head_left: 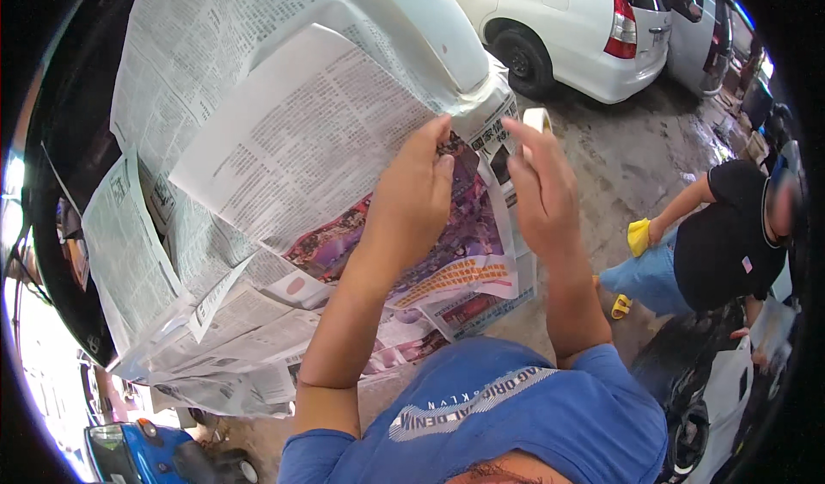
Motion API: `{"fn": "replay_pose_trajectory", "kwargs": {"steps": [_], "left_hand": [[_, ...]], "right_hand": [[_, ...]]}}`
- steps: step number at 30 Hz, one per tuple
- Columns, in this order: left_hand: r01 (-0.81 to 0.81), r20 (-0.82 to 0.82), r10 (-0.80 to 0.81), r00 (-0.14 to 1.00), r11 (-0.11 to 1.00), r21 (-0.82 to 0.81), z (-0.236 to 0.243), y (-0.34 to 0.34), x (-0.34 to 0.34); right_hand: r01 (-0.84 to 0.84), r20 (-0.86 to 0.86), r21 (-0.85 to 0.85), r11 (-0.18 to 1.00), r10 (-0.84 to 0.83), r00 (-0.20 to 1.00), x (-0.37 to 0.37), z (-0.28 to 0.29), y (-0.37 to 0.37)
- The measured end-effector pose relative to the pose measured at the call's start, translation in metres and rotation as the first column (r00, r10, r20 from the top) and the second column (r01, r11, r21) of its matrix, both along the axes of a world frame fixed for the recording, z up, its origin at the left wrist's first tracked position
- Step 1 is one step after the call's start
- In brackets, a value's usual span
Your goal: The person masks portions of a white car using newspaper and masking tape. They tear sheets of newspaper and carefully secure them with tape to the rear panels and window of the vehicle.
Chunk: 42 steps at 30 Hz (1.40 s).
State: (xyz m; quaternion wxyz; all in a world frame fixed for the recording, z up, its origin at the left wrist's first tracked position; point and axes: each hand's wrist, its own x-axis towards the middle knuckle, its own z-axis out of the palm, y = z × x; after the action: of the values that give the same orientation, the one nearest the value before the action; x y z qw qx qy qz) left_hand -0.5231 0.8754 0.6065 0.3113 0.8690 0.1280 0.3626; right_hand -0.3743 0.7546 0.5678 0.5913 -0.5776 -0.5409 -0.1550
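Sheets of printed newspaper point(292, 131) cover the car body in front of me. My left hand point(412, 196) is closed at the right edge of the upper sheet, its fingers bent around the paper next to a purple and red picture. To its right, my right hand point(546, 187) is raised with a roll of pale masking tape point(537, 121) at its fingers. The fingers partly hide the roll. Strips of pale tape run along the edge between the newspaper and the white car panel point(438, 33).
A white car point(559, 28) with a red tail light stands behind at the right. A person in a black shirt point(722, 235) holds a yellow cloth point(638, 236) on the right. A blue vehicle point(137, 450) is at the lower left. The concrete floor point(610, 149) looks wet in patches.
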Motion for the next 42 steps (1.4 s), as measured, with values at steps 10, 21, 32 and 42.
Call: {"fn": "replay_pose_trajectory", "kwargs": {"steps": [10,21,32,42], "left_hand": [[0.171,-0.045,-0.165,0.985,0.958,0.228,0.000,0.019,-0.011],[0.154,-0.048,-0.148,0.988,0.973,0.170,-0.004,0.018,-0.008],[0.151,0.004,-0.152,0.988,0.978,-0.146,-0.005,0.015,-0.009],[0.162,-0.079,-0.155,0.985,0.982,0.093,0.003,0.017,-0.012]], "right_hand": [[-0.345,-0.249,-0.137,0.928,0.305,0.919,-0.018,-0.020,-0.019],[-0.208,0.007,-0.227,0.952,0.215,0.977,-0.012,-0.026,-0.009],[-0.434,-0.340,-0.116,0.893,0.375,0.863,-0.017,-0.032,-0.016],[-0.251,0.024,-0.258,0.933,0.266,0.964,-0.011,-0.023,-0.017]]}}
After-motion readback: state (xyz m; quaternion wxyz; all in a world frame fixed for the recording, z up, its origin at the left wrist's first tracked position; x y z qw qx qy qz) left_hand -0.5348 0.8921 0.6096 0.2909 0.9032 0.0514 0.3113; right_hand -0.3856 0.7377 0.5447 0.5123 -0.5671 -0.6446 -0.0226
